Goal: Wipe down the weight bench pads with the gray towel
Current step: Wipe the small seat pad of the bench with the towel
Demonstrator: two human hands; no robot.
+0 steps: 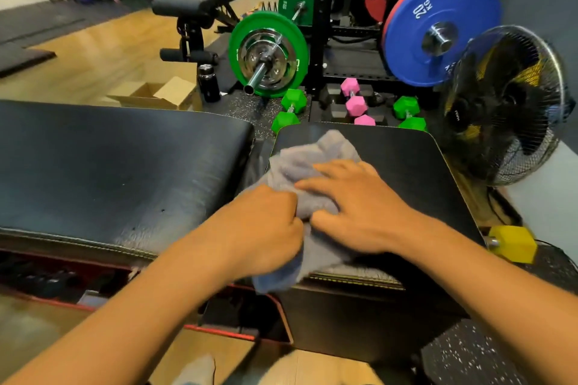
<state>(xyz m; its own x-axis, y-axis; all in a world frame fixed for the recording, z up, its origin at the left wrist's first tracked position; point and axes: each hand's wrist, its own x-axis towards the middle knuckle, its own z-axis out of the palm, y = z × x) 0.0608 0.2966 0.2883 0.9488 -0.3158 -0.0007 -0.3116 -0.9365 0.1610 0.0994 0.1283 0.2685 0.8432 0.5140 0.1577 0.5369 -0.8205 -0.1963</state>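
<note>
A crumpled gray towel (316,156) lies on the left part of the smaller black seat pad (406,162) and hangs over its near edge. My left hand (266,228) grips a bunched fold of the towel at the pad's left front corner. Fingers spread, my right hand (359,209) presses flat on the towel just to the right of it. The long black back pad (109,166) stretches away to the left, separated from the seat pad by a narrow gap. Nothing lies on it.
A black floor fan (506,103) stands close at the right. Behind the pads are green (292,103) and pink dumbbells (355,103), a loaded barbell with green plates (269,53), a blue plate (438,28) on the rack, a black bottle (209,83), a cardboard box (162,94). A yellow dumbbell (513,244) lies at right.
</note>
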